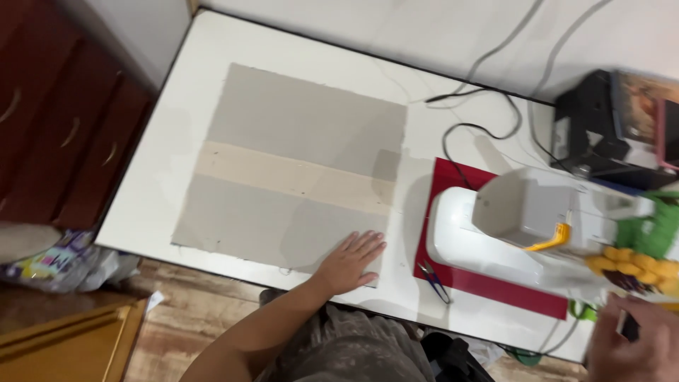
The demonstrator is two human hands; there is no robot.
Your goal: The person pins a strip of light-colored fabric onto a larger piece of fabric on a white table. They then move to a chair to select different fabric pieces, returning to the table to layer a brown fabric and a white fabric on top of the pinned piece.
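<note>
Head view: left hand (351,262) open, flat on near right corner of grey cloth (297,166), right hand (634,343) blurry, cannot tell, far right by sewing machine (509,233).

A white table (177,141) with a dark edge stands against a pale wall (424,28); to its left is a dark red-brown chest of drawers (56,120) with curved handles; below, the floor (205,311) shows worn wood-pattern boards; a yellowish wooden piece (64,343) sits at the lower left corner; the light is soft and even.
</note>
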